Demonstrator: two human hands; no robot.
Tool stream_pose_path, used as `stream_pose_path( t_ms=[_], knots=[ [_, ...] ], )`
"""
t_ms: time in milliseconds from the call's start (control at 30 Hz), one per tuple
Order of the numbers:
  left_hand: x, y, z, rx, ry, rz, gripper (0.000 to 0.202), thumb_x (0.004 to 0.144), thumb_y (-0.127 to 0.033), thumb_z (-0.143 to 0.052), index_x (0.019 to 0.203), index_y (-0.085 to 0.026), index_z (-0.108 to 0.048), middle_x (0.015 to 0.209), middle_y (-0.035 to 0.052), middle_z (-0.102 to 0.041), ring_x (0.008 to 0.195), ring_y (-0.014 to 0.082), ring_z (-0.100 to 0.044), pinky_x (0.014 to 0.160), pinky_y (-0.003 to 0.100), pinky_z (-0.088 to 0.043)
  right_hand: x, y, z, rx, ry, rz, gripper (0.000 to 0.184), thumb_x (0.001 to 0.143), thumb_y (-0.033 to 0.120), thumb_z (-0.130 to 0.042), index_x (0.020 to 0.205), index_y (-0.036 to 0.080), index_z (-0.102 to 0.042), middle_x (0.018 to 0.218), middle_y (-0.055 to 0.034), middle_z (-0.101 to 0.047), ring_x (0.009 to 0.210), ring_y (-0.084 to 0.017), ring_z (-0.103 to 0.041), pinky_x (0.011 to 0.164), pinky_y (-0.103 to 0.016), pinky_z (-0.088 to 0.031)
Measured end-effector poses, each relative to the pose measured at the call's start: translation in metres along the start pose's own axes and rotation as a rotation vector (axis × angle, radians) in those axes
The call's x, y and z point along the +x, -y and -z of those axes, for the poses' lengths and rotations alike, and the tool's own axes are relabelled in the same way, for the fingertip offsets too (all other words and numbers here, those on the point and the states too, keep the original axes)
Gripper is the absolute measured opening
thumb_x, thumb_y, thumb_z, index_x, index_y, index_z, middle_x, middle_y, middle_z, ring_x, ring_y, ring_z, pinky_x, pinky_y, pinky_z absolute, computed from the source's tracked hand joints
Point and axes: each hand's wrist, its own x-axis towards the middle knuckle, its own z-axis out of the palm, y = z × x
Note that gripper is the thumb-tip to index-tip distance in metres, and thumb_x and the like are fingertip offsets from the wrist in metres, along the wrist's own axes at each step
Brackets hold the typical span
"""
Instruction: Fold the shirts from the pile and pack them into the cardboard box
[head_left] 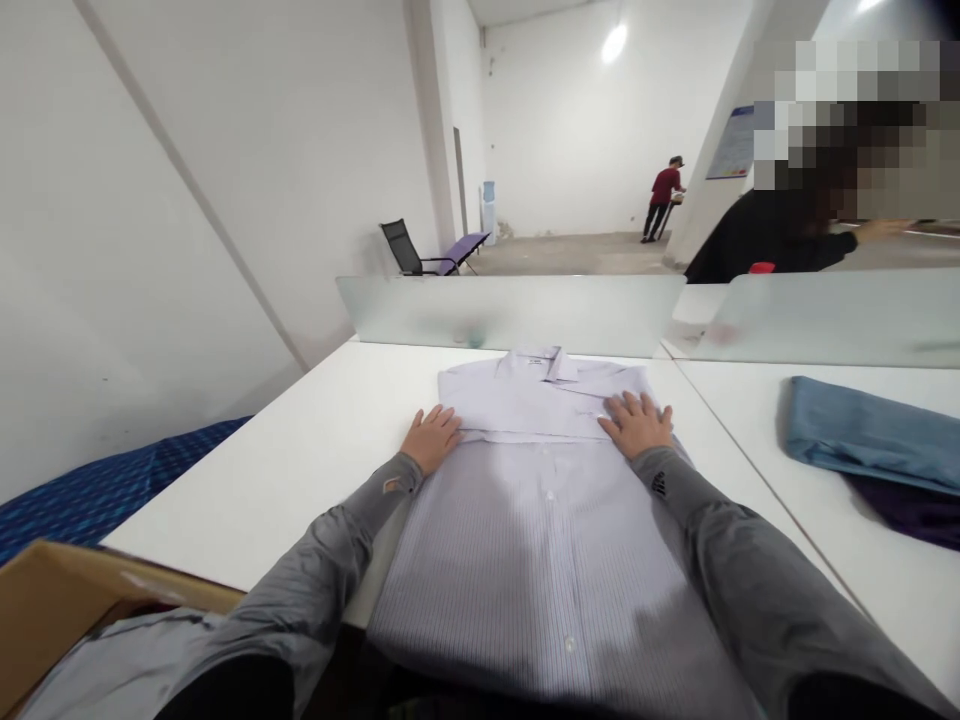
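A light purple, finely striped button-up shirt (pixel 510 540) lies front side up on the white table (pixel 315 410), its collar toward the far edge. A fold runs across it below the collar, and the lower part reaches over the near edge. My left hand (pixel 433 438) rests at the shirt's left side by that fold, fingers spread. On the right side, my right hand (pixel 639 424) lies flat on the cloth with its fingers apart. Neither hand grips anything.
A frosted divider (pixel 510 310) runs along the table's far edge. Folded blue-grey cloth (pixel 874 430) lies at right on dark fabric (pixel 900 510). At lower left stands a cardboard box (pixel 52 600) with clothing inside. A person in black (pixel 750 235) is beyond the divider.
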Motion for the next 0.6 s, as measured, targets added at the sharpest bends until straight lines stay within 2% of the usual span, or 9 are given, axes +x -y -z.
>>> stream_pose_path(
  t_ms=[67,167,300,367,433,533,600],
  knots=[
    [-0.002,-0.005,0.001,0.018,-0.048,-0.035,0.036,0.098,-0.039,-0.041,0.130,-0.030,-0.055,0.145,0.0042,-0.049,0.139,0.0273,-0.034,0.115,0.055,-0.024,-0.009,0.009,0.011,-0.014,-0.004,0.009,0.055,0.096,0.052,-0.032,0.139,0.023,-0.049,0.151,-0.0123,-0.039,0.141,-0.038,-0.024,0.107,-0.071,-0.010],
    [-0.002,-0.010,-0.003,-0.001,-0.076,-0.066,0.033,0.097,-0.031,-0.041,0.124,-0.029,-0.061,0.134,0.0053,-0.058,0.130,0.0246,-0.047,0.112,0.046,-0.033,-0.032,0.020,0.023,0.007,0.036,0.094,0.056,0.097,0.053,-0.031,0.141,0.022,-0.048,0.152,-0.0135,-0.038,0.141,-0.038,-0.024,0.107,-0.070,-0.012],
    [-0.001,-0.006,-0.012,-0.024,-0.078,-0.027,0.041,0.097,-0.020,-0.033,0.127,-0.024,-0.060,0.135,0.0088,-0.057,0.124,0.0225,-0.052,0.110,0.038,-0.037,-0.064,0.024,0.023,0.020,0.113,0.181,0.054,0.097,0.055,-0.030,0.140,0.028,-0.048,0.152,-0.0090,-0.039,0.140,-0.035,-0.028,0.107,-0.068,-0.020],
    [-0.002,-0.006,-0.013,-0.023,-0.070,-0.019,0.043,0.096,-0.017,-0.032,0.130,-0.022,-0.057,0.138,0.0094,-0.055,0.127,0.0230,-0.049,0.111,0.039,-0.035,-0.074,0.022,0.021,0.026,0.138,0.192,0.054,0.097,0.055,-0.029,0.142,0.029,-0.046,0.151,-0.0078,-0.040,0.139,-0.033,-0.030,0.106,-0.066,-0.024],
    [-0.007,-0.010,-0.010,-0.015,-0.070,-0.012,0.045,0.095,-0.017,-0.032,0.135,-0.019,-0.054,0.143,0.0111,-0.050,0.133,0.0262,-0.043,0.113,0.043,-0.030,-0.076,0.020,0.019,0.032,0.129,0.188,0.056,0.096,0.055,-0.030,0.144,0.030,-0.043,0.152,-0.0082,-0.040,0.139,-0.033,-0.030,0.106,-0.065,-0.024],
    [-0.024,-0.031,-0.002,-0.016,-0.071,-0.038,0.049,0.095,-0.028,-0.040,0.143,-0.016,-0.044,0.153,0.0140,-0.034,0.143,0.0339,-0.026,0.115,0.053,-0.024,-0.074,0.022,0.021,0.042,0.089,0.189,0.058,0.096,0.056,-0.030,0.146,0.028,-0.040,0.153,-0.0096,-0.038,0.140,-0.034,-0.029,0.107,-0.065,-0.023],
    [-0.043,-0.052,0.001,-0.044,-0.017,-0.111,0.056,0.095,-0.040,-0.044,0.146,-0.016,-0.039,0.157,0.0131,-0.026,0.145,0.0361,-0.018,0.115,0.056,-0.022,-0.076,0.027,0.027,0.051,0.084,0.197,0.059,0.096,0.055,-0.031,0.147,0.027,-0.038,0.154,-0.0102,-0.035,0.141,-0.035,-0.026,0.108,-0.066,-0.021]
  ],
)
